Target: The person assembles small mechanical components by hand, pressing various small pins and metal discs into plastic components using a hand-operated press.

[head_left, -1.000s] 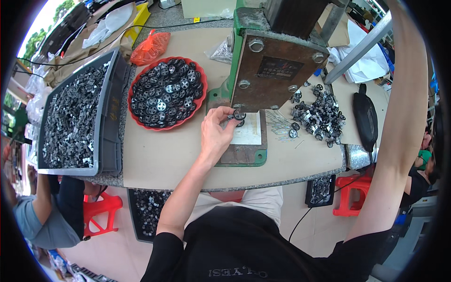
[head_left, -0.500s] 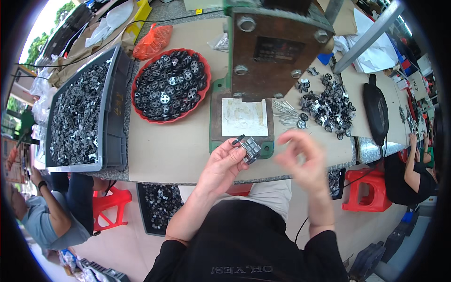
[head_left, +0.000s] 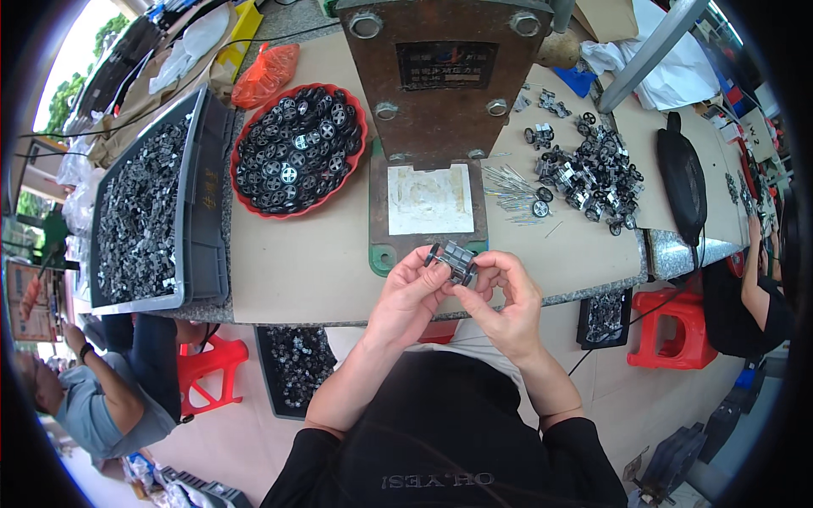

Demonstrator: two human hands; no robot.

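Just in front of the press base, my left hand (head_left: 408,296) pinches a small grey toy car chassis (head_left: 458,257) by its left side. A black wheel (head_left: 433,253) shows at that end. My right hand (head_left: 506,306) closes thumb and fingers on the chassis's right end, by another dark wheel; its fingertips partly hide that spot. Beyond my hands lies the white plate (head_left: 430,200) of the press (head_left: 449,110). To its right are thin metal rods (head_left: 511,191) and a pile of wheeled chassis (head_left: 593,182).
A red scalloped tray (head_left: 363,140) of black wheels stands left of the press, beside a grey bin (head_left: 203,199) of small grey parts. An orange bag (head_left: 267,74) lies behind. At right are a black pouch (head_left: 680,182) and red stool (head_left: 675,332). Other people sit at both sides.
My right hand, blurred and apart before, has come left to the chassis and closed on its right end. My left hand keeps its grip. The view has shifted slightly.
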